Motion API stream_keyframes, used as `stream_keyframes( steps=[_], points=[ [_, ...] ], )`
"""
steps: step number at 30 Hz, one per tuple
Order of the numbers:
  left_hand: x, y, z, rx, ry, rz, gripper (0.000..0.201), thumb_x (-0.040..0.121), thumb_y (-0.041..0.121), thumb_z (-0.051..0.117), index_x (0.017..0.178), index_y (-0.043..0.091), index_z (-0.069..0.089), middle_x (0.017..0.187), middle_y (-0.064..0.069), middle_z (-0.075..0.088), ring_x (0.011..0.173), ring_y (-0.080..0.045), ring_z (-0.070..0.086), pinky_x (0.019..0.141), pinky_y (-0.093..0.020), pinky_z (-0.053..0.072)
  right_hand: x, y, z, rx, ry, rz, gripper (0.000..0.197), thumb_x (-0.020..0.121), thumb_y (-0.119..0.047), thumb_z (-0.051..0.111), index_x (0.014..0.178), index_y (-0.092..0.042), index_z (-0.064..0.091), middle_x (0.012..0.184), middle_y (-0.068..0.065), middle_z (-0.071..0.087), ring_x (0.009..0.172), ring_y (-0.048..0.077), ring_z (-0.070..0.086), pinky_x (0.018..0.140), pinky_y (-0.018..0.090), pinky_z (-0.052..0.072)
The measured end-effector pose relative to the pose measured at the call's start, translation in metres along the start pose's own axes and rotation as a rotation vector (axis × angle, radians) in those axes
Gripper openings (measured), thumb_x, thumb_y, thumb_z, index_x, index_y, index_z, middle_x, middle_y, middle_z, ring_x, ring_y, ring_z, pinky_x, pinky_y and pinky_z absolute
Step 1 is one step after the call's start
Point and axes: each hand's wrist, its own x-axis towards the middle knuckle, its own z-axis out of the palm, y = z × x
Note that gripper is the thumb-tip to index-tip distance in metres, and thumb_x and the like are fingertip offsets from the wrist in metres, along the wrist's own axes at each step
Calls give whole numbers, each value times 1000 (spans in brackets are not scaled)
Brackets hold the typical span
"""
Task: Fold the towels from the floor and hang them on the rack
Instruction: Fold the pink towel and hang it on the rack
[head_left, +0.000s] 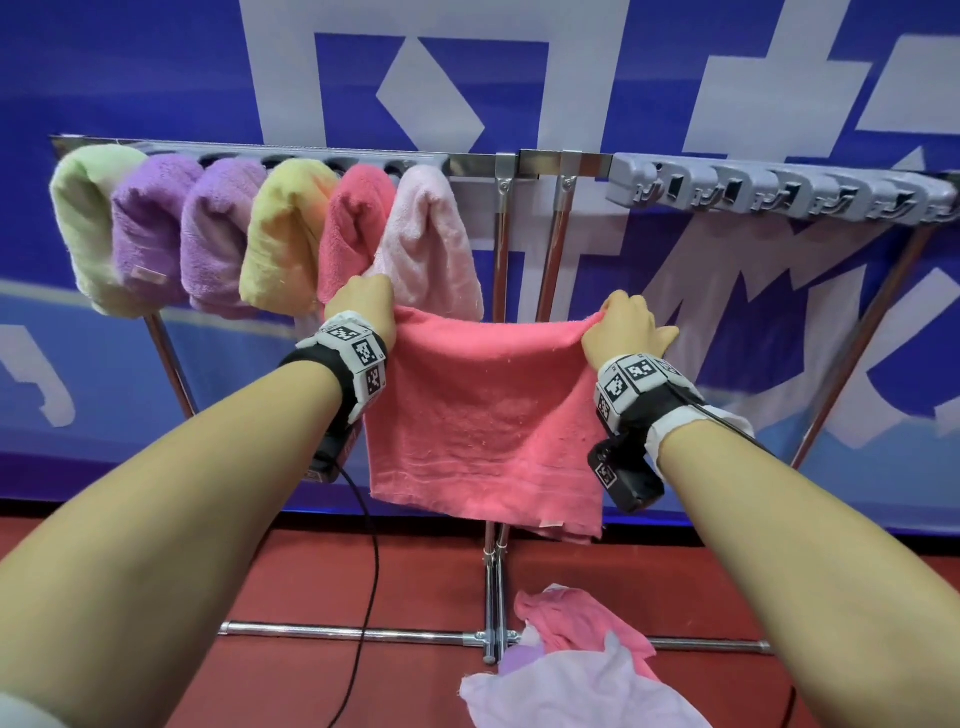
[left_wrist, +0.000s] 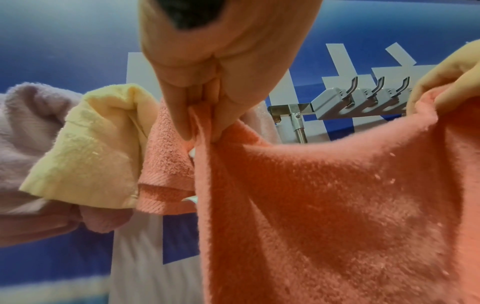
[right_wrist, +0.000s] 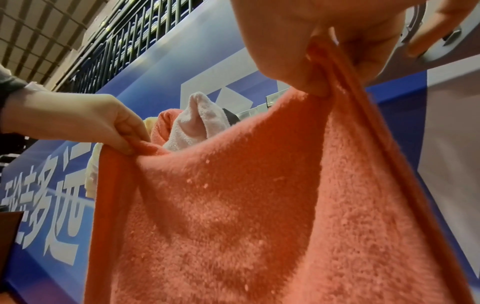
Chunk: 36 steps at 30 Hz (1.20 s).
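- The left hand (head_left: 363, 306) pinches the upper left corner of a coral-pink towel (head_left: 483, 415), thumb and fingers closed tight on a gathered fold of the cloth; the left wrist view shows the fold squeezed between the fingertips (left_wrist: 179, 115).
- The right hand (head_left: 623, 332) grips the upper right corner of the same towel, the edge caught between thumb and curled fingers; one finger sticks out to the right, off the cloth.
- The towel hangs stretched between the two hands in front of the rack (head_left: 519, 161), its top edge sagging slightly and its lower edge hanging above the floor (head_left: 311, 571).
- Six folded towels hang side by side on the left half of the rack: one pale green (head_left: 88, 218), two purple (head_left: 150, 223), one yellow (head_left: 285, 228), one coral-pink (head_left: 353, 223), one light pink (head_left: 431, 244). The left hand is just in front of the last two.
- The right half of the rack carries a grey bar of clips (head_left: 779, 192).
- On the floor by the foot of the rack lies a heap of loose towels (head_left: 571, 660): pink, white and a bit of purple show; the count cannot be told.
- The blue banner (head_left: 130, 78) behind bears large white Chinese characters; "多远" is readable in the right wrist view, the rest is cut off.
- Both wrists wear bands with black-and-white square markers (head_left: 634, 374).
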Motion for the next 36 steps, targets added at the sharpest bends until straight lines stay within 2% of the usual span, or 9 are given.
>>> stream_keyframes(
  steps=[5,8,11,16,21,25,29,33,36],
  points=[
    [0,-2,3,-9,-14,-7,33,86,-7,42,116,-2,54,120,-25,55,109,-41,54,84,-44,45,-2,4,-3,-126,-42,11,26,87,-7,44,107,-10,59,116,11,57,109,29,53,99,42,27],
    [-2,-1,5,-28,-29,8,32,85,-9,44,117,-7,50,124,-23,44,110,-43,52,88,-46,43,-3,4,-5,-123,-58,12,18,86,-3,49,99,-10,59,110,11,62,107,30,56,95,40,30],
    [-3,-2,5,-55,-42,-2,34,84,-11,46,118,-8,47,124,-22,37,108,-45,52,87,-47,43,-3,3,-3,-109,10,-19,25,85,0,51,108,-9,54,116,10,57,112,30,50,93,42,32],
    [1,-5,13,-100,52,44,36,89,-9,30,123,0,37,123,-26,44,110,-45,48,88,-48,38,1,7,-2,-199,74,-171,31,87,-2,49,108,-18,64,114,6,54,108,29,46,89,37,31],
    [6,-9,16,40,53,103,35,91,-5,32,124,-3,42,123,-26,46,113,-43,46,91,-46,37,-1,6,-8,-8,-6,-15,37,87,5,43,102,-16,69,112,12,57,100,33,58,72,30,37],
    [6,-8,16,114,39,129,33,91,-1,39,120,-3,53,123,-23,48,113,-40,46,91,-44,38,-4,4,-9,115,-45,61,36,87,2,42,104,-17,69,110,14,62,101,35,59,77,33,43],
    [5,-7,17,118,58,147,31,90,0,40,117,-4,53,122,-22,47,113,-39,44,91,-44,36,-3,1,-1,156,-69,24,31,88,3,39,110,-2,60,120,17,50,106,36,53,74,34,37],
    [2,-5,20,54,92,127,29,89,0,41,115,-6,49,122,-24,44,113,-38,40,91,-45,32,-5,-1,2,114,-27,-28,29,86,-7,43,112,1,54,121,18,45,112,36,45,94,39,35],
    [-1,-4,20,2,132,113,28,85,4,44,112,-5,47,121,-24,43,111,-38,39,87,-45,30,-3,1,2,23,-20,-80,30,87,-7,40,113,0,55,120,18,46,113,35,42,98,40,32]
  ],
)
